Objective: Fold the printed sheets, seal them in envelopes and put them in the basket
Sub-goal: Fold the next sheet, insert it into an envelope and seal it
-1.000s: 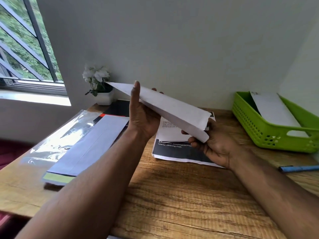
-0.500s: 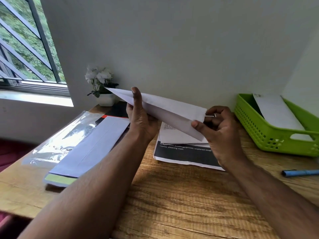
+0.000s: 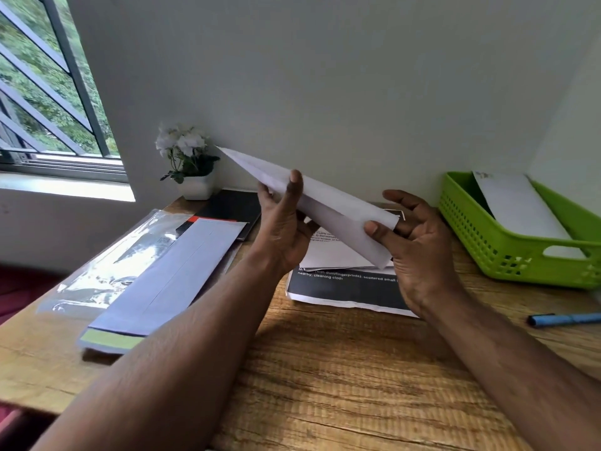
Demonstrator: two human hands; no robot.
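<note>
Envelope (image 3: 328, 209) was held tilted above the printed sheets (image 3: 344, 288), left hand (image 3: 283, 229) pinching its middle — thumb on top, right hand (image 3: 419, 252) pinching its near end, green basket (image 3: 520, 255) right of the sheets.

White envelope (image 3: 328, 203) held tilted above printed sheets (image 3: 344, 288); green basket (image 3: 507, 255) right.

White potted flowers (image 3: 188, 164) by the wall; blue pen (image 3: 564, 319) on desk (image 3: 341, 385).

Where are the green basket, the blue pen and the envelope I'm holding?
green basket (image 3: 520, 255), head view, on its perforated front wall.
blue pen (image 3: 566, 319), head view, mid-barrel.
held envelope (image 3: 328, 203), head view, on its face between both hands.
</note>
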